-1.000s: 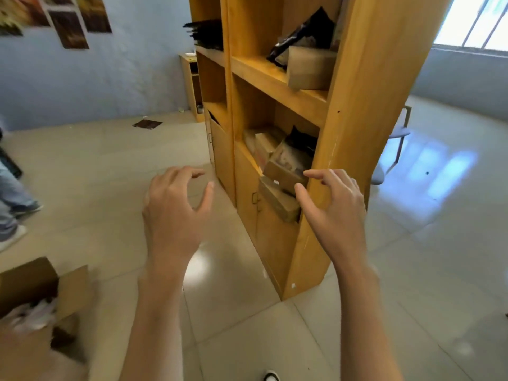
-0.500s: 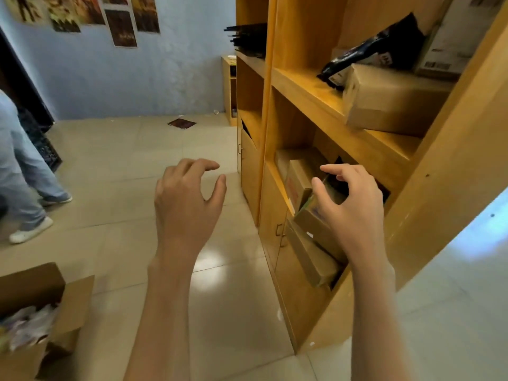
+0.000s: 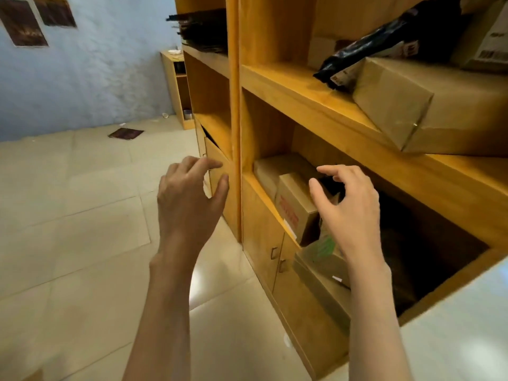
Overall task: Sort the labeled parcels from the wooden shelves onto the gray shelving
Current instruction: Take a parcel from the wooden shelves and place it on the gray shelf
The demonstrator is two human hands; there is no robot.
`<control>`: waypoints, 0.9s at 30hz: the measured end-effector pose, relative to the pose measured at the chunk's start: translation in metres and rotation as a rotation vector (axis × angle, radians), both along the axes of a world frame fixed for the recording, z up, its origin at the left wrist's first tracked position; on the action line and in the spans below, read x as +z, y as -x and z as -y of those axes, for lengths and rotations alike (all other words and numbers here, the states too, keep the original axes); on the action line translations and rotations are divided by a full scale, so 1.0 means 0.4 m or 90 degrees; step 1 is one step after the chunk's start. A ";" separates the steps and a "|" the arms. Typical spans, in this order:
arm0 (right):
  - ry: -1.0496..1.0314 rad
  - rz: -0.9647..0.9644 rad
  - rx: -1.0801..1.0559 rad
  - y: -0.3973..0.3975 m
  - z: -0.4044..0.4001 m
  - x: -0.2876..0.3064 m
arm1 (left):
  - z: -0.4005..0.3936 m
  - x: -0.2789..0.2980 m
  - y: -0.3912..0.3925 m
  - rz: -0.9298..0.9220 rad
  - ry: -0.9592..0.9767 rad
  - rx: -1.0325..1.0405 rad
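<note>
Parcels are sitting in the wooden shelves, lower open bay: an upright cardboard box with red print is standing at the front edge, a plainer brown box behind it, and a tilted box with a green label is leaning out over a flat box that is overhanging the cabinet doors. The bay above is holding a large brown parcel with a black poly mailer lying on it. The gray shelving is not in view.

The right hand is reaching into the lower bay, fingers spread and curved, thumb near the red-print box's top corner, gripping nothing as far as I can tell; whether the palm is touching the green-label box is unclear. The left hand is hovering in front of the shelf's upright post, fingers loosely curved, empty.

Judged step: about to take one parcel from the lower bay; nothing sorted yet.

Risks: the green-label and flat boxes are looking poorly balanced, so pulling the red-print box could be knocking them onto the tiled floor. A one-handed grab on a box corner could be slipping. The dark back of the bay is hiding what else is in there. A dark sheet is lying on the floor by the blue wall.
</note>
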State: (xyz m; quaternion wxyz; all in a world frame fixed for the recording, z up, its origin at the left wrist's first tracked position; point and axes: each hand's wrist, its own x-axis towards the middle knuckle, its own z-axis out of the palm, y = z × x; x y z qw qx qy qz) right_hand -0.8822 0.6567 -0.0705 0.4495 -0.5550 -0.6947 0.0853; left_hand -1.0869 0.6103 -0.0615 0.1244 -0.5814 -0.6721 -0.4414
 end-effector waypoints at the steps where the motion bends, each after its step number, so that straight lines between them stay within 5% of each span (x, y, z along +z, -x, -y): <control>1: 0.003 0.000 -0.018 0.030 -0.024 -0.001 | -0.035 0.002 0.033 0.004 0.007 -0.016; 13: 0.027 0.023 -0.191 0.292 -0.265 -0.043 | -0.406 -0.042 0.324 -0.012 0.051 -0.168; 27: 0.014 0.016 -0.169 0.537 -0.670 0.005 | -0.807 0.008 0.509 -0.068 0.016 -0.195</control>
